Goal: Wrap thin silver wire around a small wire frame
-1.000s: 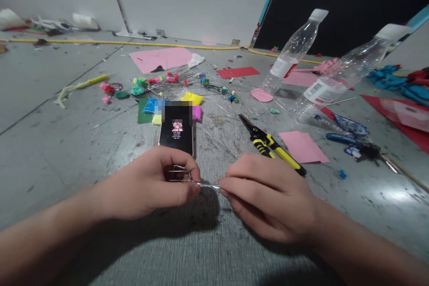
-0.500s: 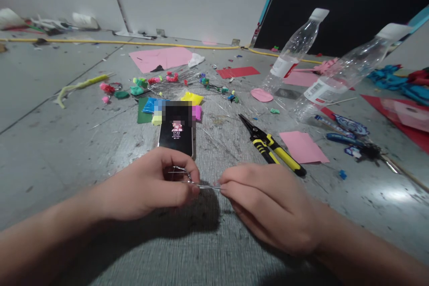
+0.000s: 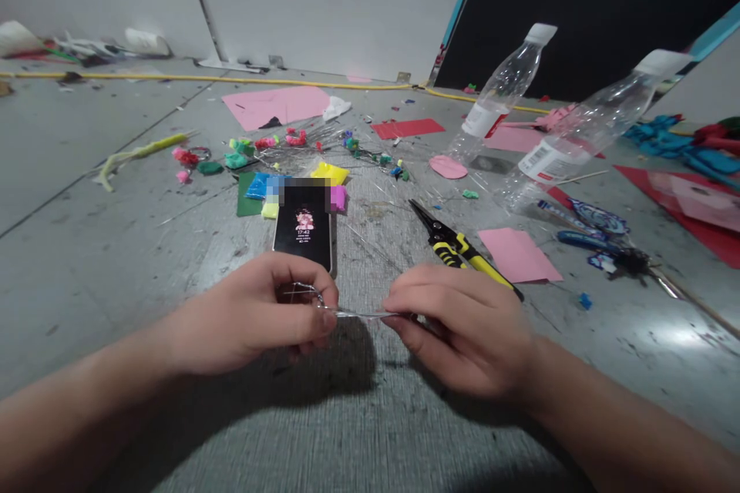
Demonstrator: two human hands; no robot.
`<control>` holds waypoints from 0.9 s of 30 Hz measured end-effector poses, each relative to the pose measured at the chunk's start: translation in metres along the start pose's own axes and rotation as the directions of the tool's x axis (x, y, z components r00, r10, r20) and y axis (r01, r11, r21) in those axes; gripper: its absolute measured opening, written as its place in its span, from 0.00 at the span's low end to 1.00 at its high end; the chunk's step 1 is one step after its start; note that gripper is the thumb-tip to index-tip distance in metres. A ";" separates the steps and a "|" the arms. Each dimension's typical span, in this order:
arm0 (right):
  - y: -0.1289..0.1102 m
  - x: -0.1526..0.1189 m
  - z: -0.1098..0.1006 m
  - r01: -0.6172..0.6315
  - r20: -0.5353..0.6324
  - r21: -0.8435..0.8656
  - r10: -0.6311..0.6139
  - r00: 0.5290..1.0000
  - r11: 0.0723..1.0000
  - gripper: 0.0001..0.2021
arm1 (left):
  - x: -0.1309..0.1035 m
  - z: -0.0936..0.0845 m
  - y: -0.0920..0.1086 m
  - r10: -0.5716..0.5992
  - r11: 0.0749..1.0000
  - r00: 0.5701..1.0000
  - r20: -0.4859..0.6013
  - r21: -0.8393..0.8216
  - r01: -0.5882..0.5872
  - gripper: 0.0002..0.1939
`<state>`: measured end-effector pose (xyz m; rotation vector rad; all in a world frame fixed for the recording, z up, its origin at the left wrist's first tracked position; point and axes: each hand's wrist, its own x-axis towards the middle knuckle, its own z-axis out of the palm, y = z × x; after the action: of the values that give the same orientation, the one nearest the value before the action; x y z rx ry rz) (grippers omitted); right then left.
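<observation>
Slightly farther apart than before, the left hand (image 3: 248, 316) and right hand (image 3: 468, 331) show more wire (image 3: 361, 315) between them. Both pinch it in closed fingertips, seemingly to steady the strands; its bent part sits within the left fingers' curl. Pliers (image 3: 486, 266) lie just beyond the right hand, handles towards it, probably within easy reach.

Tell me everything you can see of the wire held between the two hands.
The silvery wire is thin and shiny, metallic-looking. Between the left hand and right hand it runs nearly straight and level, apparently as several strands lying together. At the left fingers it bends into a curved, twisted-looking section, with thin strands beside it. Both hands pinch it, seemingly above the grey surface. Fingers hide parts, so its full length is unclear.
</observation>
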<state>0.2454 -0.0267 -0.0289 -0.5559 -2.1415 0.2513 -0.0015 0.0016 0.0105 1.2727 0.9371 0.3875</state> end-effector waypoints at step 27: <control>-0.011 0.004 0.001 -0.127 -0.085 0.271 0.155 0.984 0.954 0.08 | -0.002 0.002 -0.005 0.081 0.994 0.995 0.062 -0.072 -0.077 0.06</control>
<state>0.2389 -0.0341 -0.0224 -0.5533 -1.9289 0.5671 -0.0028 -0.0027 0.0063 1.2542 0.8140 0.4345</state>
